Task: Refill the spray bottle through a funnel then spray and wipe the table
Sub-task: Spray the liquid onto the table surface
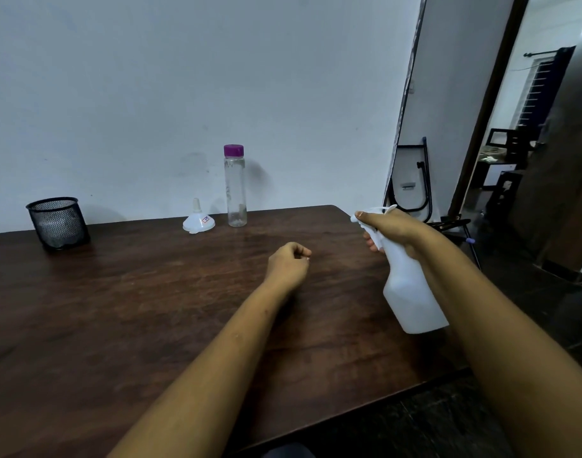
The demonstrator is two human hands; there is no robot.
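Right grip (395,231) wraps the spray bottle (411,292), held above the surface (150,309) near its right edge. Spraying looks to be the step in hand, with a trigger squeeze next. Left grip (288,262) sits curled, seemingly empty, mid-surface. The funnel (198,221) and capped bottle (235,190) line the far edge, leaving sweeping room in front.

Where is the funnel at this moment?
In the head view, the funnel lies mouth-down at the far edge of the table, just left of the purple-capped bottle.
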